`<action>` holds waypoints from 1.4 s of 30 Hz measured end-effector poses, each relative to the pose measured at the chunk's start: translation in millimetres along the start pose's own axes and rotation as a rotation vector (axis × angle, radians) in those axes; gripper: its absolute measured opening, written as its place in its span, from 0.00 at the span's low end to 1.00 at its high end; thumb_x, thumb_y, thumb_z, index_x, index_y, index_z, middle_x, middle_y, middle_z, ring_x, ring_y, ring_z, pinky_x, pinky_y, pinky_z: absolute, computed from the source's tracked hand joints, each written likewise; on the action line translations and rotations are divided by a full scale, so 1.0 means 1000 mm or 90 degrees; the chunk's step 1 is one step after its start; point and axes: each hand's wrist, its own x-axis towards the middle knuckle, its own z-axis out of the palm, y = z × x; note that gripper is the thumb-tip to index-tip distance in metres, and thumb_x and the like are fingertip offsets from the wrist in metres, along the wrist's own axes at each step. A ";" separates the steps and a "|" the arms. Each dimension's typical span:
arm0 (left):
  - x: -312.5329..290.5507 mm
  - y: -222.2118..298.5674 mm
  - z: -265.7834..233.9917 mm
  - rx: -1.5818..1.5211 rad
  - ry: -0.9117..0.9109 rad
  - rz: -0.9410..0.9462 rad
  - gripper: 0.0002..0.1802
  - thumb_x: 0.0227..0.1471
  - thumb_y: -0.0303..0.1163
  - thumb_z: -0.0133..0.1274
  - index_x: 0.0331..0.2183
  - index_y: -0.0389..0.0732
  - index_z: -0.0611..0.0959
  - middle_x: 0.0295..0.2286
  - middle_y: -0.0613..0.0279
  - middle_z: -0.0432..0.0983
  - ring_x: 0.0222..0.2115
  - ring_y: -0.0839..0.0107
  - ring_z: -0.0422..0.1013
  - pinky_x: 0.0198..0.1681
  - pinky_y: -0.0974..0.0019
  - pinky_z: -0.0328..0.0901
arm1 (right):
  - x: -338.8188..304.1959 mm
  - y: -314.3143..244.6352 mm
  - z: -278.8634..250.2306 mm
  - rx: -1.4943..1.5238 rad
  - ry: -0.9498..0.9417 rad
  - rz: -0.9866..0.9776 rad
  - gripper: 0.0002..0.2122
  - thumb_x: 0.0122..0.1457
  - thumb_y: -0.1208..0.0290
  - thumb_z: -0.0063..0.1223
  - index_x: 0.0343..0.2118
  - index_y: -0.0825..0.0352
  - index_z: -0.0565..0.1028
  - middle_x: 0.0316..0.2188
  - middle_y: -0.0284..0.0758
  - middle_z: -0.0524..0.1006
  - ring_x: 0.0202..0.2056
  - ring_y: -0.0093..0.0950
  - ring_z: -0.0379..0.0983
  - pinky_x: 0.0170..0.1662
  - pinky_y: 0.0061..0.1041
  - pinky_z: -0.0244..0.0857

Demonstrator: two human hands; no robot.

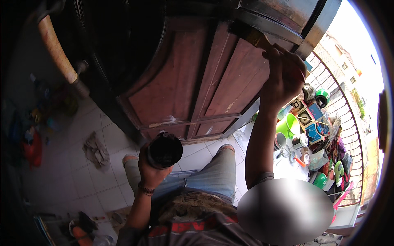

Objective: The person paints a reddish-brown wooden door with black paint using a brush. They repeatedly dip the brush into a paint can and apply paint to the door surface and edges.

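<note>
Left hand (151, 171) clamped around one dark can (165, 151), right hand (285, 76) around one brush (255, 37) against one door (174, 78)

The can (171, 143) is black, the door (176, 78) reddish-brown and black, the bucket (291, 124) lime-green.

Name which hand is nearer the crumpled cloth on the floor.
Left: the left hand holds a can right of the cloth; the right hand is farther right, by the door with a brush.
</note>
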 end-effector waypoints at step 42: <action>0.043 0.017 -0.038 0.196 0.067 0.274 0.41 0.40 0.35 0.71 0.54 0.38 0.69 0.53 0.49 0.69 0.54 0.56 0.69 0.59 0.57 0.63 | -0.074 -0.105 0.021 0.212 -0.748 0.204 0.11 0.45 0.80 0.70 0.33 0.70 0.79 0.32 0.38 0.83 0.36 0.29 0.83 0.39 0.26 0.76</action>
